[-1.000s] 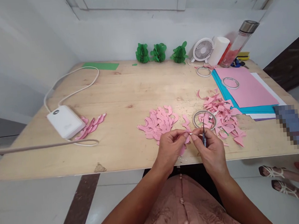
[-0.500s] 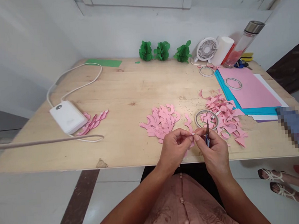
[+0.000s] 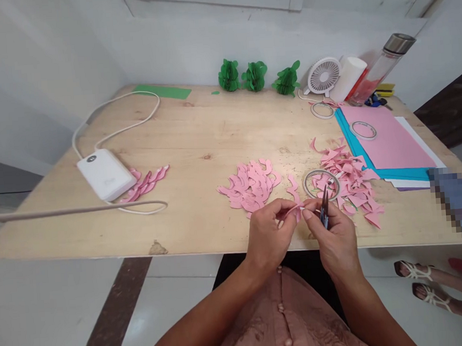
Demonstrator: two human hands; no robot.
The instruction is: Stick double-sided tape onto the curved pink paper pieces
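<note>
My left hand (image 3: 267, 235) pinches a small pink paper piece (image 3: 297, 211) over the table's front edge. The fingertips of my right hand (image 3: 336, 238) meet it at the same piece, and dark-bladed scissors (image 3: 325, 211) are tucked in that hand, blades pointing up and away. Just behind my left hand lies a pile of curvy pink cutouts (image 3: 250, 185), with one wavy strip (image 3: 292, 187) apart from it. Beyond my right hand, a tape roll (image 3: 321, 185) rests beside and partly over pink scraps (image 3: 353, 177).
A white power bank (image 3: 106, 174) with a looped cable sits left, beside glued pink strips (image 3: 148, 183). Three green paper shapes (image 3: 254, 77), a fan (image 3: 324, 76) and a bottle (image 3: 382, 70) line the back. Coloured sheets (image 3: 390, 141) lie right. A person's sandalled feet (image 3: 432, 298) show lower right.
Both hands stay together, and more of the pink piece now shows between the fingertips. The scissors lean slightly more to the right. The whole view has shifted a little.
</note>
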